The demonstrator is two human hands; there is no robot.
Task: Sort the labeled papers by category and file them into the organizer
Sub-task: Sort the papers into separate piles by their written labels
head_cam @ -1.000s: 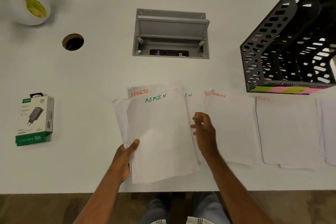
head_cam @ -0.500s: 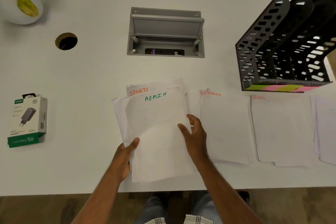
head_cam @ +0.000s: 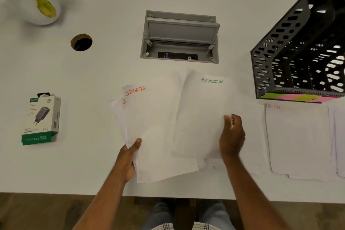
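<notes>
Since the earlier frame the ADMIN sheet (head_cam: pixel 203 114) has come off the stack, now centre-right | right hand (head_cam: pixel 232 136) pinches its right edge, long axis up-frame | left hand (head_cam: pixel 128 157) grips remaining stack (head_cam: pixel 155 132), SPORTS on top | organizer (head_cam: pixel 298 58) upper right, nearer the right hand | SPORTS pile (head_cam: pixel 296 140) beneath it.

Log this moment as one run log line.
left hand: holds stack, SPORTS sheet on top | right hand: pinches ADMIN sheet | organizer: nothing filed visible
</notes>
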